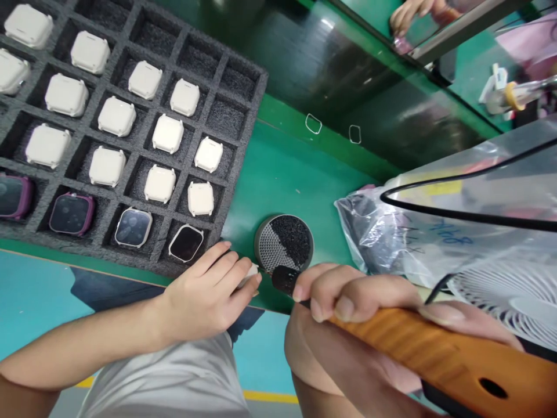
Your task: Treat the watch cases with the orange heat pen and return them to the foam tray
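My left hand (pixel 213 287) is closed around a small white watch case (pixel 249 273) at the table's near edge; only a corner of the case shows past my fingers. My right hand (pixel 348 296) grips an orange-handled power tool (pixel 439 360) whose black tip (pixel 284 280) points at that case. Just beyond the tip stands a round metal dish (pixel 284 242) with a dark mesh inside. A grey foam tray (pixel 243 116) at the upper left holds several white watch cases (pixel 160 183) and, in its near row, several watches with screens (pixel 133 227).
A clear plastic bag (pixel 391 238) lies to the right, crossed by a black cable (pixel 456 215), with a white fan grille (pixel 513 302) beneath. A dark conveyor belt (pixel 339 64) runs along the far side. Another person's hand (pixel 409 14) shows at the top right.
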Available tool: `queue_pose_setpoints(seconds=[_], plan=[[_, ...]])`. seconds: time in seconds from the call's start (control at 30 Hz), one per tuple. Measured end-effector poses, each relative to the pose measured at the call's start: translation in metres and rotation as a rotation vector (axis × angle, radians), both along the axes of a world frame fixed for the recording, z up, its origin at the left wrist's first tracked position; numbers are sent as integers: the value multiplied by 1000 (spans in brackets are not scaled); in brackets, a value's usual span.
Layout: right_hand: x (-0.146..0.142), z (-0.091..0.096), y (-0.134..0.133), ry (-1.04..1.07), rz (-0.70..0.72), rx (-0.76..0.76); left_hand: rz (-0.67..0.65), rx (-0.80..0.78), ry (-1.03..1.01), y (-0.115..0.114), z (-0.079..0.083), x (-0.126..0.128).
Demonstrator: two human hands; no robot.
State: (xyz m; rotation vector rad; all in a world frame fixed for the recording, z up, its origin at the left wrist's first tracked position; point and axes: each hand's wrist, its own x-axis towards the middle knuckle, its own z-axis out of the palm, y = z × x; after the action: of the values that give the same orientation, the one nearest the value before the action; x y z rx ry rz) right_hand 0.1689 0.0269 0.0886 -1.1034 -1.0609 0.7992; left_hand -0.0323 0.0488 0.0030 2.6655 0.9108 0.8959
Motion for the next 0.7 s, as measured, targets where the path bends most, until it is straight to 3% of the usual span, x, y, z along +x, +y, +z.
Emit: queue_pose_setpoints(seconds=[0.17,0.33,0.6,0.7], plan=[[7,-7,5,-45,95,-63,-5,-13,0,-1,0,0],[6,-8,6,-64,89,-82,-3,-6,1,0,0,1],[-20,-11,15,-39,42,94,18,-1,-9,-1,1,2],[-27,-10,17,-1,3,97,21,-2,-15,-1,1,3]])
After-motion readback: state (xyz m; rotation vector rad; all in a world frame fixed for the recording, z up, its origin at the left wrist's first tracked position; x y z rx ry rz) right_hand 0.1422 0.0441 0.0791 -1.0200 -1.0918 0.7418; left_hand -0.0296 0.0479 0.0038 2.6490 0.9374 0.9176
